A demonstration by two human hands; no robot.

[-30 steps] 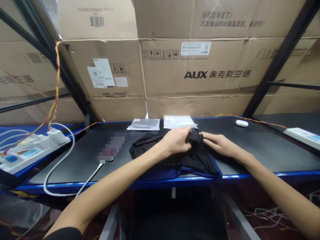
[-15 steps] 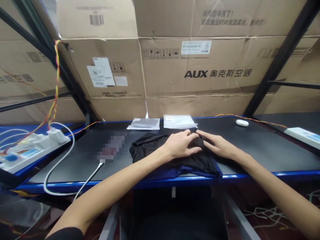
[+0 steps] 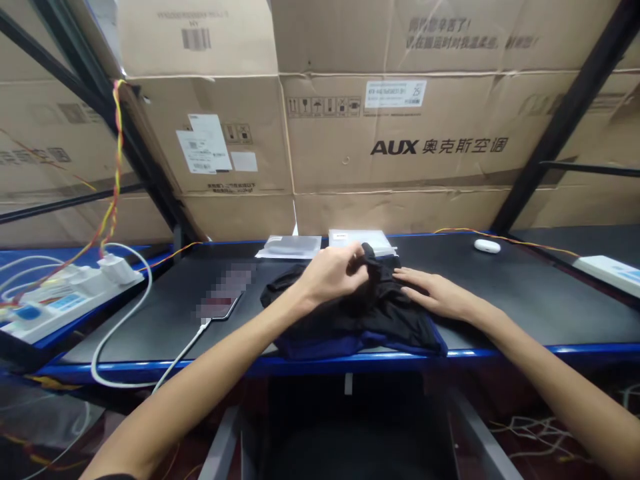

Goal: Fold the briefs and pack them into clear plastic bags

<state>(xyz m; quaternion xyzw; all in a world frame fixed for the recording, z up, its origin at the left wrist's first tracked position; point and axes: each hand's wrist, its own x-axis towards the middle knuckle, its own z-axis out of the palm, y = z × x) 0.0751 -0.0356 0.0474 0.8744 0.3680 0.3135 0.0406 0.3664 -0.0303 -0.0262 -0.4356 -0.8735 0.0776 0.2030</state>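
Note:
A black garment [image 3: 400, 327] with dark blue edging lies bunched and wrinkled at the front of the dark table. My left hand [image 3: 330, 270] pinches a fold of it between thumb and fingers and holds that fold raised above the rest. At the garment's right side, my right hand [image 3: 437, 293] rests with its fingers stretched out, the fingertips touching the cloth. What kind of garment it is cannot be made out.
Behind the garment lie two flat translucent packets, a left one [image 3: 290, 247] and a right one [image 3: 360, 240]. A phone [image 3: 225, 303] on a white cable [image 3: 183, 353] lies left. Power strips stand at the left [image 3: 55, 307] and right [image 3: 610, 270]. A white earbud case [image 3: 487, 246] sits back right.
My left hand has moved left and closed from spread fingers into a pinch, pulling up a fold of the garment. My right hand stays nearly in place, its fingers flatter.

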